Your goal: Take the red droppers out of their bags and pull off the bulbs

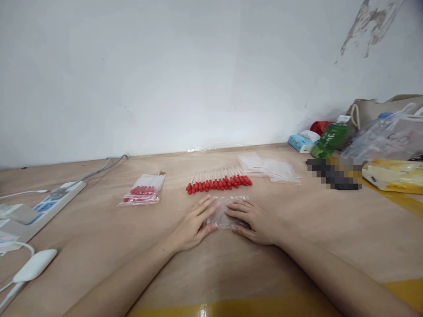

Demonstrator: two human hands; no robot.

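A clear plastic bag [222, 214] lies flat on the table between my hands. My left hand [195, 220] rests on its left side with the fingers stretched out. On the right side of the bag lies my right hand [254, 221], palm down, its fingers spread. Just beyond the bag is a row of thin white sticks with red tips [218, 181], laid side by side. Left of the row sit filled clear bags [142, 190] holding more red-tipped sticks. Several flat, clear bags [269, 168] are stacked loosely behind and right of the row.
A white power strip [71, 189] with cables and a white plug-like device [35, 265] occupies the left. At the right stand a green bottle [330, 138], a blue tissue pack [301, 143], a yellow packet [393, 176] and a plastic carrier bag [386, 136]. A wall closes the back.
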